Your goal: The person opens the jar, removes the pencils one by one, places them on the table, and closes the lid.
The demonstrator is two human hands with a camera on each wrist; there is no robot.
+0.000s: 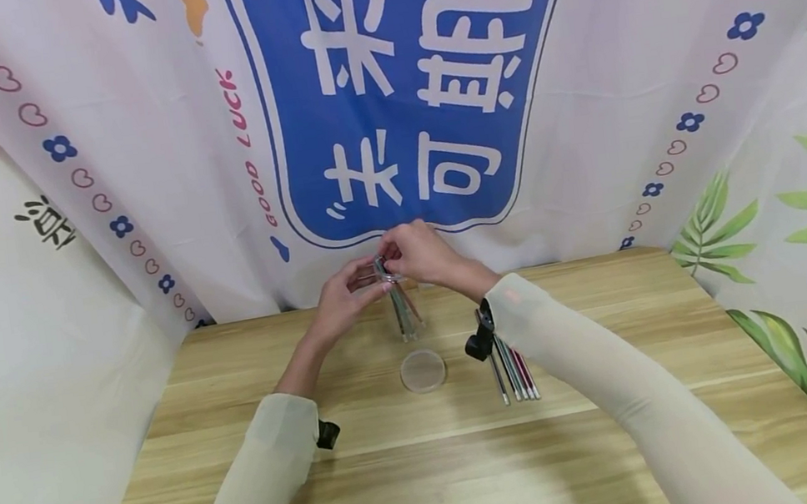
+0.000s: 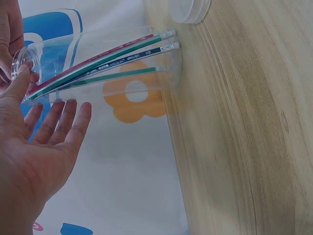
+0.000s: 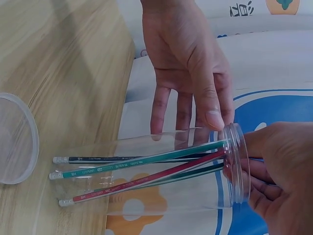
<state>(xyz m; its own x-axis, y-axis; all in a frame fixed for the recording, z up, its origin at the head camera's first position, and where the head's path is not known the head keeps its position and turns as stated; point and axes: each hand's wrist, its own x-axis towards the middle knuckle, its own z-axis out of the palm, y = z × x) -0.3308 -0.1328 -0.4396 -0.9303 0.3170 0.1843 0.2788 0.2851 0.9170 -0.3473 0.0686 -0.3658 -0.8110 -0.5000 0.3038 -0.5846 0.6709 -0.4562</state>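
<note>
A clear plastic jar (image 3: pixel 203 200) stands on the wooden table near its back edge. Inside lean several pencils (image 3: pixel 142 183), green, red and dark, with their white eraser ends at the bottom. My left hand (image 1: pixel 348 296) holds the jar near its mouth, thumb on one side and fingers on the other. From above, my right hand (image 1: pixel 422 254) reaches with curled fingers into the mouth and pinches at the upper pencil ends; the rim and fingers partly hide the hold. The round clear lid (image 1: pixel 422 371) lies flat on the table in front of the jar.
More pencils (image 1: pixel 518 372) lie side by side on the table, partly under my right forearm. A printed curtain (image 1: pixel 214 183) hangs right behind the table (image 1: pixel 430 467). Each wrist wears a small black camera.
</note>
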